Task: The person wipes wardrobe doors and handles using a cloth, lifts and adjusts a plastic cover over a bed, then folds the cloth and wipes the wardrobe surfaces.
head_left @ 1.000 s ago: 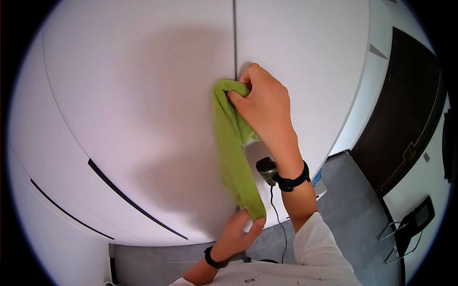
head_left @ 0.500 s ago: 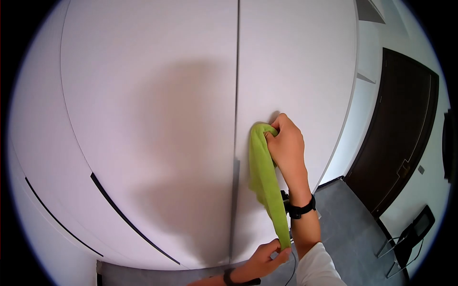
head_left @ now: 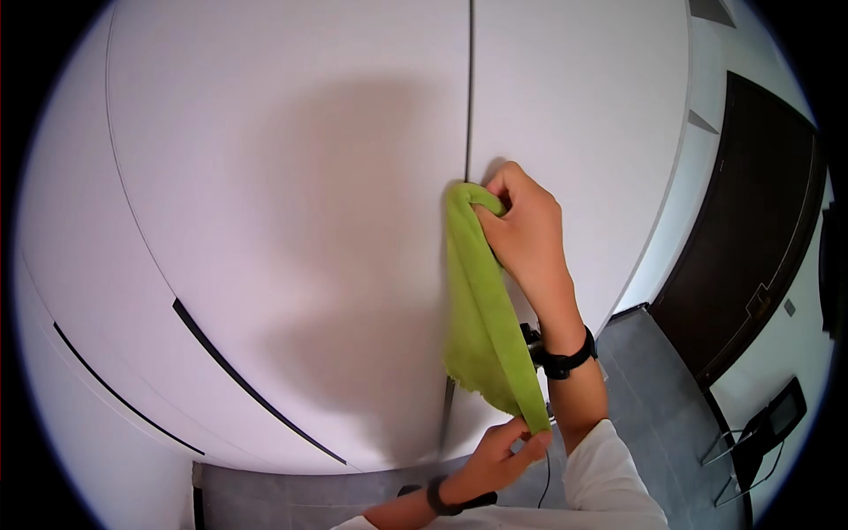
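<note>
A green cloth (head_left: 484, 309) hangs stretched between my two hands, in front of a white cabinet (head_left: 371, 221). My right hand (head_left: 528, 221) pinches its folded upper end close to the cabinet front, beside the vertical seam between two door panels. Lower down, my left hand (head_left: 496, 459) grips the bottom corner between thumb and fingers. The cloth's frayed lower left edge droops, and it covers part of the seam and the dark handle strip (head_left: 449, 402). Both wrists wear black bands.
Long black handle strips (head_left: 256, 389) run down the panels on the left. To the right are a dark brown door (head_left: 742, 230) and a black chair (head_left: 768, 433) on the grey tiled floor (head_left: 627, 450). A thin cable (head_left: 545, 481) hangs below my hands.
Both hands have risen in view with the cloth, and its upper end now lies over the seam. More of the cloth's lower left part is spread out. The view has shifted slightly.
</note>
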The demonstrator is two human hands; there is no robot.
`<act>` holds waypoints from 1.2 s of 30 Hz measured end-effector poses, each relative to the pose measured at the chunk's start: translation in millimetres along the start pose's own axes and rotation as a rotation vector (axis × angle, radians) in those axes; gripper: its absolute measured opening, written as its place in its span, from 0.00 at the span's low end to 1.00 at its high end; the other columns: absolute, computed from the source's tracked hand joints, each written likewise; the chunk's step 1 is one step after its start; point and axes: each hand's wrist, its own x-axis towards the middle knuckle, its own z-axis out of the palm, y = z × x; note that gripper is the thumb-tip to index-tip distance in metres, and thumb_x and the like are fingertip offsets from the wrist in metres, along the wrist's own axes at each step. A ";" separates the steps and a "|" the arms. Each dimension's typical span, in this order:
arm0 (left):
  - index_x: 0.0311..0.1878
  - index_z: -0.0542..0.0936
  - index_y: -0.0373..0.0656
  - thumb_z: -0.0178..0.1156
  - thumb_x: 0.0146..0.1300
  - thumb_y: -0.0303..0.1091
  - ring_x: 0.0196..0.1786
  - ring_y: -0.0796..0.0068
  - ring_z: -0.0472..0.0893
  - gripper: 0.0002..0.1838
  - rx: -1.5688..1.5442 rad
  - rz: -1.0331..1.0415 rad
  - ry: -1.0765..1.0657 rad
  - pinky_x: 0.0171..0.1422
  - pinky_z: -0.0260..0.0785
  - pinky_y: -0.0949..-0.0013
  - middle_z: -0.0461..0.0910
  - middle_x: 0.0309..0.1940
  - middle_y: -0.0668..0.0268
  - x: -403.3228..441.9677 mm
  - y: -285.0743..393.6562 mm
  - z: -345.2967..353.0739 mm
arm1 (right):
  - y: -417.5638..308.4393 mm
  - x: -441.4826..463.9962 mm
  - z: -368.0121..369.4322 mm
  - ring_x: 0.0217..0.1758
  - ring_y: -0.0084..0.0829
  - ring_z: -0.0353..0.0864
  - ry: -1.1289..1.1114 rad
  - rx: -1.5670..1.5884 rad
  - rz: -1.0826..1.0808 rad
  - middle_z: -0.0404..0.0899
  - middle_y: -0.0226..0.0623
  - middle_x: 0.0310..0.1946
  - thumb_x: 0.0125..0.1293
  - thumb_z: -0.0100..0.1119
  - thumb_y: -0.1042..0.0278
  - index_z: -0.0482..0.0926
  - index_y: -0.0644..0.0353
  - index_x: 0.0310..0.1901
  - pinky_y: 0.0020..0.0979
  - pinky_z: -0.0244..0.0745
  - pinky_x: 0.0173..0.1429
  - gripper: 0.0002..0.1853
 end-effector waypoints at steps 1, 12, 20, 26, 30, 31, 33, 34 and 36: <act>0.38 0.75 0.38 0.57 0.67 0.34 0.28 0.77 0.74 0.08 0.049 0.006 0.022 0.35 0.67 0.73 0.75 0.25 0.66 2.8 6.9 4.5 | 4.1 0.1 -2.4 0.24 0.39 0.72 -0.023 0.043 -0.016 0.73 0.39 0.21 0.52 0.62 0.72 0.68 0.60 0.28 0.34 0.69 0.30 0.10; 0.28 0.71 0.39 0.58 0.64 0.34 0.20 0.66 0.71 0.12 0.332 0.091 -0.166 0.26 0.62 0.67 0.71 0.18 0.62 18.9 12.2 40.5 | 65.6 -6.6 -48.8 0.35 0.42 0.77 -0.028 -0.086 -0.008 0.77 0.43 0.33 0.53 0.60 0.77 0.73 0.62 0.37 0.35 0.72 0.42 0.09; 0.36 0.76 0.39 0.59 0.65 0.37 0.22 0.63 0.76 0.10 0.358 0.006 0.093 0.28 0.66 0.66 0.76 0.21 0.58 16.0 -71.2 8.9 | 37.4 -21.4 -9.0 0.33 0.39 0.76 0.016 -0.040 -0.273 0.74 0.39 0.33 0.51 0.59 0.81 0.74 0.60 0.37 0.32 0.73 0.37 0.10; 0.35 0.75 0.41 0.59 0.64 0.40 0.21 0.59 0.76 0.11 0.594 -0.034 0.357 0.25 0.65 0.62 0.75 0.18 0.58 23.7 -109.2 -38.9 | 47.2 -35.2 9.7 0.31 0.39 0.76 0.057 -0.068 -0.345 0.75 0.39 0.34 0.48 0.60 0.83 0.74 0.61 0.36 0.30 0.73 0.36 0.12; 0.38 0.76 0.40 0.59 0.65 0.37 0.23 0.67 0.76 0.09 0.636 0.001 0.227 0.27 0.66 0.67 0.76 0.20 0.61 33.4 -86.7 -44.2 | 54.6 -23.7 -2.8 0.32 0.37 0.77 0.058 -0.001 -0.280 0.76 0.40 0.32 0.48 0.61 0.83 0.74 0.63 0.36 0.30 0.73 0.38 0.12; 0.38 0.76 0.40 0.59 0.65 0.37 0.23 0.67 0.76 0.09 0.631 0.002 0.239 0.27 0.66 0.67 0.76 0.20 0.61 35.8 -89.0 -42.9 | 49.9 -19.6 -1.5 0.32 0.36 0.77 0.048 0.051 -0.186 0.76 0.41 0.32 0.49 0.61 0.84 0.74 0.63 0.36 0.30 0.73 0.38 0.12; 0.38 0.75 0.39 0.56 0.67 0.36 0.25 0.73 0.77 0.09 0.344 -0.067 0.168 0.30 0.67 0.69 0.77 0.22 0.64 40.0 -96.1 -37.1 | 38.3 -11.5 0.7 0.32 0.35 0.76 0.045 0.027 -0.194 0.76 0.39 0.31 0.50 0.61 0.82 0.74 0.63 0.36 0.30 0.73 0.39 0.11; 0.39 0.75 0.38 0.55 0.68 0.36 0.30 0.77 0.78 0.10 0.249 -0.132 0.142 0.34 0.69 0.72 0.78 0.26 0.67 41.5 -85.8 -35.4 | 27.9 -8.0 2.8 0.32 0.35 0.76 0.044 -0.005 -0.253 0.76 0.39 0.31 0.50 0.61 0.81 0.74 0.63 0.36 0.30 0.73 0.39 0.11; 0.40 0.75 0.38 0.55 0.68 0.35 0.29 0.76 0.76 0.10 0.206 -0.041 0.181 0.32 0.68 0.71 0.77 0.26 0.64 42.8 -86.9 -33.4 | 19.9 -3.9 3.5 0.32 0.35 0.76 0.036 -0.029 -0.309 0.76 0.39 0.32 0.51 0.61 0.79 0.74 0.63 0.36 0.29 0.72 0.39 0.10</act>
